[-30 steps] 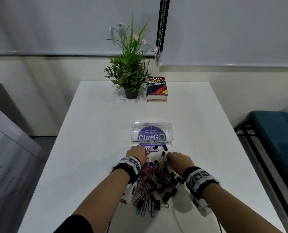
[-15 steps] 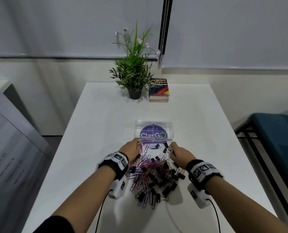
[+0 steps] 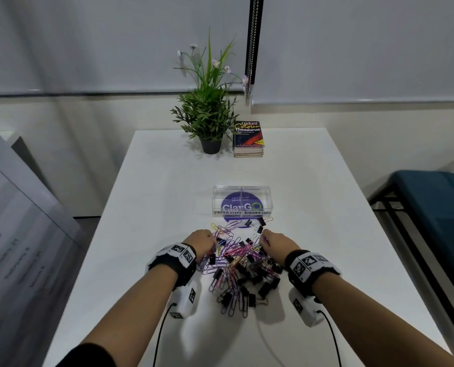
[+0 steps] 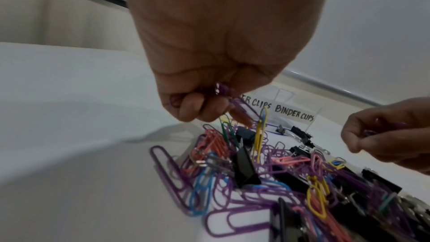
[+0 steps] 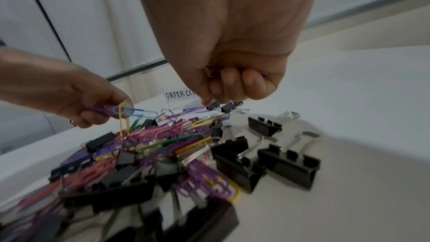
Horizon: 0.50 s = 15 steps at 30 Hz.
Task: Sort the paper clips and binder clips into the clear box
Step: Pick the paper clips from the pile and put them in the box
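A heap of coloured paper clips [image 3: 229,254] mixed with black binder clips [image 3: 257,279] lies on the white table in front of the clear box [image 3: 242,201], which is labelled PAPER CLIPS on the left and BINDER CLIPS on the right. My left hand [image 3: 203,241] hovers at the heap's left edge and pinches purple and blue paper clips [image 5: 121,111], with a yellow clip [image 4: 259,132] dangling from them. My right hand [image 3: 274,241] is curled at the heap's right edge, holding purple paper clips [image 5: 213,73] in its fist.
A potted plant [image 3: 207,115] and a stack of books [image 3: 248,139] stand at the table's far end. A teal chair [image 3: 432,207] is off the right edge. Loose binder clips [image 5: 288,165] lie right of the heap.
Both hands have drawn back a little from the box toward the heap and spread apart. The left hand now lifts a few linked clips.
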Available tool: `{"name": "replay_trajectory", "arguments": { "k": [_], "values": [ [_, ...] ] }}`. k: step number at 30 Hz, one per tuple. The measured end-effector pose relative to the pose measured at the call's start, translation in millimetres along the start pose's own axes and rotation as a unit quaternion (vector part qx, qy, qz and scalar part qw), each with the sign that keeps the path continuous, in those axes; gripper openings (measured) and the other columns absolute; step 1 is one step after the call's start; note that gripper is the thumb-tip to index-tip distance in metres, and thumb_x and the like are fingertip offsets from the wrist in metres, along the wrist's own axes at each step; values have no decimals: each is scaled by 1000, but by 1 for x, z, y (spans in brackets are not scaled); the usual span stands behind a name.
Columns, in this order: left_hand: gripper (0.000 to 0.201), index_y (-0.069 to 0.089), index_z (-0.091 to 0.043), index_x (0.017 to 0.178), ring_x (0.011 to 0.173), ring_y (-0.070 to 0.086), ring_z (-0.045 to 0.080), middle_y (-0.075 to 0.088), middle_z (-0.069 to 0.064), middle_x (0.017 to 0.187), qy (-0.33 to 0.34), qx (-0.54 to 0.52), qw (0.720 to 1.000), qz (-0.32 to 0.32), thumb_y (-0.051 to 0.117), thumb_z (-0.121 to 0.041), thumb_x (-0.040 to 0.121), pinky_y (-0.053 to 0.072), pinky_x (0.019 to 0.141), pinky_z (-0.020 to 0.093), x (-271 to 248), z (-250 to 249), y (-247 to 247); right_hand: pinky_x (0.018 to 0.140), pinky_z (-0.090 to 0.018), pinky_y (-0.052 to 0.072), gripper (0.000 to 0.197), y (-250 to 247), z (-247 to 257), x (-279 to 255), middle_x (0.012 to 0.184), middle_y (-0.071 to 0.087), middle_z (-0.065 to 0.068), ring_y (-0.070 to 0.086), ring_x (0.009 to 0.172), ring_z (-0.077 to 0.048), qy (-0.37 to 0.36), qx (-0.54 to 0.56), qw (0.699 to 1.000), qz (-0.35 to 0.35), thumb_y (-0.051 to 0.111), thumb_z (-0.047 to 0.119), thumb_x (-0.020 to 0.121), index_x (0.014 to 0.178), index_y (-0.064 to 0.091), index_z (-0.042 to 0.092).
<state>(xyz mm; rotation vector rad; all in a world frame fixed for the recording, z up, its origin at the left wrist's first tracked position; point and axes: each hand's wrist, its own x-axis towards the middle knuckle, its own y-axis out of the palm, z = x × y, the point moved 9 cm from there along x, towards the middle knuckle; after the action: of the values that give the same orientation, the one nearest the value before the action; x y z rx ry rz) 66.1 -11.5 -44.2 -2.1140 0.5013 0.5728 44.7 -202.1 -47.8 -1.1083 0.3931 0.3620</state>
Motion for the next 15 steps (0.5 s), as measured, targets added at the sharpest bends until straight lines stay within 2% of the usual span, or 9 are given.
{"name": "replay_trajectory", "arguments": {
  "k": [2,4,5,7,8,9,11,13,15],
  "values": [
    [13,54,-15,80,81,60,24,64,9,91,5,-6,1000,18,49,-14,92,42,61,25,0,3,6,71,-31,38,16,4,4,1,100,61,-15,59,90,-29,-2,-37,999,8,39,22,97,105,46,10],
    [25,43,-22,68,61,47,10,51,-3,72,9,-9,999,31,59,-19,87,35,53,20,-1,7,11,81,-35,45,27,8,10,2,118,61,-13,59,105,-30,-13,-74,997,16,43,20,95,120,47,12],
    [30,40,-23,67,57,44,9,48,-5,68,11,0,999,38,63,-23,86,34,52,20,-2,9,14,85,-36,46,30,10,13,3,122,60,-13,58,109,-29,-15,-93,995,18,43,19,95,123,46,11],
    [28,42,-23,72,63,50,15,48,-4,70,15,41,998,38,66,-32,84,35,54,23,-5,9,17,84,-35,47,25,13,17,6,123,59,-12,58,111,-29,-13,-123,992,17,42,18,95,119,48,11],
    [23,49,-20,82,74,57,22,53,0,78,19,70,997,37,66,-35,84,40,59,26,-6,8,18,79,-35,46,16,14,19,8,122,59,-12,58,110,-28,-15,-134,991,13,41,17,96,109,48,11],
    [28,54,-14,99,90,61,27,58,5,92,22,91,995,34,65,-35,84,45,69,30,-6,9,20,75,-33,43,7,15,20,9,120,60,-12,59,108,-28,-16,-143,989,11,40,15,96,100,46,13],
    [42,51,-7,122,109,59,30,61,13,117,26,114,993,27,60,-30,89,48,86,34,-5,10,22,72,-32,39,7,16,22,12,117,60,-13,59,105,-28,-21,-148,989,6,39,15,96,95,46,14],
    [38,51,-7,125,109,59,30,62,16,119,40,124,991,22,53,-27,94,48,88,34,-7,9,23,75,-35,43,19,16,21,13,116,58,-14,59,104,-29,-26,-139,990,8,39,20,97,104,53,8],
    [35,53,-4,122,106,60,30,63,17,116,48,115,992,11,47,-28,97,46,81,32,-6,10,21,74,-34,42,20,12,22,11,116,54,-15,59,100,-31,-37,-121,992,6,40,21,96,103,53,7]
  ]
}}
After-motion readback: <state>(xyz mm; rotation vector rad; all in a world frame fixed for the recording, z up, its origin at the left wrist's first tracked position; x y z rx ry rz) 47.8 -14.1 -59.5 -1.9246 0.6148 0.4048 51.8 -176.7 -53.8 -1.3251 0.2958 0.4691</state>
